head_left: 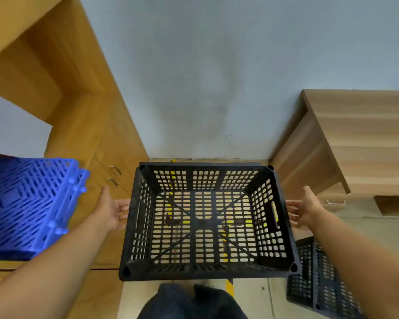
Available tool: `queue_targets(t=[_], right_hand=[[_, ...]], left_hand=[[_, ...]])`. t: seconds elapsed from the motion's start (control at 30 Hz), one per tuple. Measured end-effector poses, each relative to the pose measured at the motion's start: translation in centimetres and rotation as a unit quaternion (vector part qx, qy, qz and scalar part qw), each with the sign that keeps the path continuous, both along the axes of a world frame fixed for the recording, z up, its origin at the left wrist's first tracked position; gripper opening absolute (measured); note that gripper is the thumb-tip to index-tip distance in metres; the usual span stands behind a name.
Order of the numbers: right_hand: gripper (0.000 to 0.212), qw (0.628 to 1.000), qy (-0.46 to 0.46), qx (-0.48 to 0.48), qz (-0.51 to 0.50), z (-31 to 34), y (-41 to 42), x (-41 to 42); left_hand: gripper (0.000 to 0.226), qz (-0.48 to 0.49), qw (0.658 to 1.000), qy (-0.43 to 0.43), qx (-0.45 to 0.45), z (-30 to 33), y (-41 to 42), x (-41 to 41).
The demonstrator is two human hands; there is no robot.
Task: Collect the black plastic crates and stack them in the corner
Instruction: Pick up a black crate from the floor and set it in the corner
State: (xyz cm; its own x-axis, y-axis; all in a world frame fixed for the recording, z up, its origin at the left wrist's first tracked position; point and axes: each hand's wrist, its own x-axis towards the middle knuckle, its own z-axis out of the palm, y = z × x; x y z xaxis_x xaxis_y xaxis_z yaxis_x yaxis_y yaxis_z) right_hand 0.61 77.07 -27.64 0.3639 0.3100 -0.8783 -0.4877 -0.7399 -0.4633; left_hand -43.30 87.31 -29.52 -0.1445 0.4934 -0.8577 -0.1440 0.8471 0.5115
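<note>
Black crate (205, 222) sits upright, open top toward cam, in the floor gap w/ the grey wall (217, 77) behind it, an orange-wood cabinet (95, 125) on the left and a lighter wood desk (355, 139) on the right. Its far rim lies close to the wall base. Crate looks empty; floor (251, 298) and a yellow line (229, 286) show thru the slotted bottom. Left hand (111, 211) is just beside the crate's left wall, palm facing it, fingers straight and spread, thumb up; fingertips at or v. near the rim, can't tell if touching. Right hand (305, 210) mirrors it at the right wall, next to the handle slot, fingers also straight and apart, tips at the rim edge; contact unclear too. Neither hand is curled round anything. 2nd crate (318, 279), also black, lies bottom right, partly hidden behind the right forearm and behind the first crate's near right corner; looks tipped on its side, not sure. Blue crate (30, 203) is on a wood surface at left, tilted w/ its slotted base facing cam, well apart from the black one. Dark trouser leg (189, 302) at bottom centre, below the crate's near rim.
</note>
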Motion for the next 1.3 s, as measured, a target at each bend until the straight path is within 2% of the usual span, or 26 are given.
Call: queue_targets(t=[0.37,0.53,0.8,1.07,1.3], right_hand=[[0.083,0.999,0.01,0.028,-0.042,-1.3,10.3,3.3],[0.086,0.996,0.033,0.03,-0.076,-2.7,15.5,4.6],[0.085,0.992,0.049,0.02,-0.114,-5.8,22.1,4.7],[0.079,0.992,0.039,-0.011,-0.118,-12.0,28.1,5.7],[0.074,0.994,0.031,-0.065,-0.084,-21.7,33.0,7.7]], left_hand=[[0.086,0.008,1.0,-0.005,-0.004,-2.0,12.6,5.0],[0.087,-0.001,0.999,-0.034,-0.035,-4.2,19.3,5.8],[0.084,-0.009,0.998,-0.025,-0.063,-7.9,27.2,7.1],[0.085,-0.018,0.997,-0.002,-0.076,-14.6,33.4,8.2],[0.086,-0.006,0.995,0.024,-0.095,-23.1,36.6,9.2]])
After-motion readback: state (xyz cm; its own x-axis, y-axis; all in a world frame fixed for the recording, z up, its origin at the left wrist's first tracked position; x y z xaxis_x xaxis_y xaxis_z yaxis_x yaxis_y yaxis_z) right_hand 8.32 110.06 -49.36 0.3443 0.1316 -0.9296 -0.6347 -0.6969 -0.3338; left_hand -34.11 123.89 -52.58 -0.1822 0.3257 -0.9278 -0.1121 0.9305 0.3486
